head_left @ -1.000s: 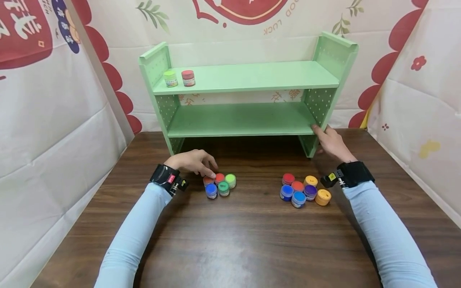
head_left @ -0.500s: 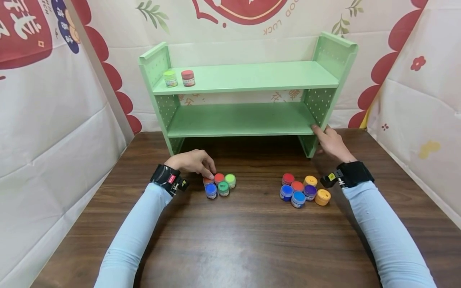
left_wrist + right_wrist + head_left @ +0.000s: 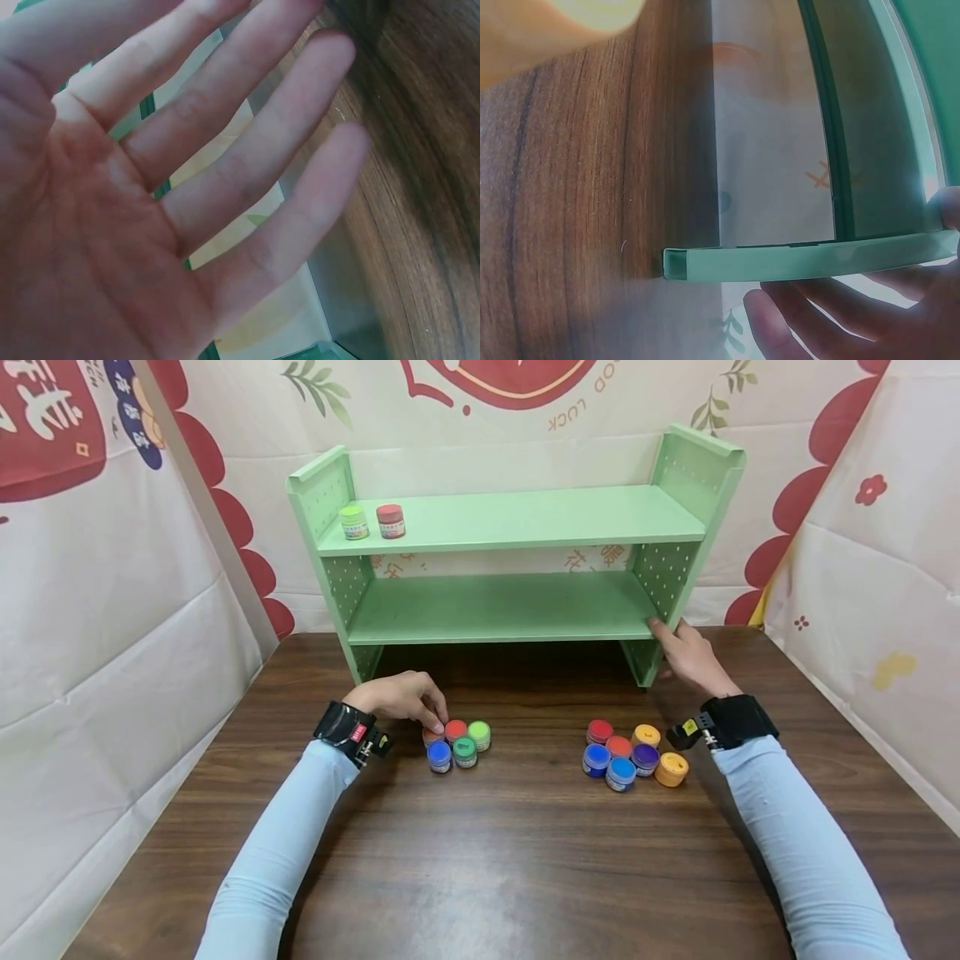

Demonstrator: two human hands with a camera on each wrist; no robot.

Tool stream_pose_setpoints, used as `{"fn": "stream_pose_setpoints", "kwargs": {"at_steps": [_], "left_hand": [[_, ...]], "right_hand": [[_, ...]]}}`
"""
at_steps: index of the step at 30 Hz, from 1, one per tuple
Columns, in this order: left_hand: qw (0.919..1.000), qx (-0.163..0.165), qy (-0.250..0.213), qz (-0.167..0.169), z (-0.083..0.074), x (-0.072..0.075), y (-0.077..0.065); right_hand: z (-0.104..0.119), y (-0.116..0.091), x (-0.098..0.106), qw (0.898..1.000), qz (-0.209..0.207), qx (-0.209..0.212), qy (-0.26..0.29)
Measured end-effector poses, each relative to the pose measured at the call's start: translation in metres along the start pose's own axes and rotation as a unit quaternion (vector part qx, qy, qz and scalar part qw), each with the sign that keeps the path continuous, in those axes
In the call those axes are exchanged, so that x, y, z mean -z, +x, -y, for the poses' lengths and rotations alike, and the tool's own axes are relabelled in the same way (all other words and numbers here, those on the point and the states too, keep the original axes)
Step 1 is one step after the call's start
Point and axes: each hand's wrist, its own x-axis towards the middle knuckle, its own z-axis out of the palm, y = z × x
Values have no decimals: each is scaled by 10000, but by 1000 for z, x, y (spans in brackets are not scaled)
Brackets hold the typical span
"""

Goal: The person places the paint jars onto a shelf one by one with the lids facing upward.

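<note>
1. At the left end of the upper board of the green shelf unit (image 3: 502,606) stand two jars: a lime-lidded jar (image 3: 354,523) and a dusty-red-lidded jar (image 3: 391,523).
2. The left hand (image 3: 401,697) reaches down to an orange-lidded jar (image 3: 431,738), partly hiding it. In the left wrist view the ring and little fingers are extended and apart, but the thumb and first two fingers run out of frame; whether they pinch the jar I cannot tell. Compared with a second ago, the fingers are drawn in slightly leftward.
3. That jar belongs to a left group of five on the table (image 3: 480,860), with one red, one lime, one blue and one green lid.
4. The right group counts seven: two blue lids, two yellow-orange, one red, one orange-red, one purple. These jars stay where they were.
5. The right hand (image 3: 693,662) grips the unit's right side panel, thumb inside, fingers outside; it is unchanged. A blurred orange shape (image 3: 555,34), cut off, fills a corner of the right wrist view.
</note>
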Motion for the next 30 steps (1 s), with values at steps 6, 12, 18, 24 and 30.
{"fn": "stream_pose_setpoints", "kwargs": {"at_steps": [6,12,18,24,30], "left_hand": [[9989,4,181,-421,1,-3,2],[9959,42,46,-905,3,-4,4],[9934,-11,-8,-1145,6,-5,7],[9940,-3,18,-1094,7,-1,2],[9943,-31,-92,-1063,7,0,3]], "right_hand": [[0,-1,-1,9999,-92,-64,-63],[-1,-1,-1,9999,-46,-66,-78],[0,-1,-1,10000,10,-21,-69],[1,-1,-1,10000,-36,-59,-55],[1,-2,-1,9999,-65,-59,-63]]}}
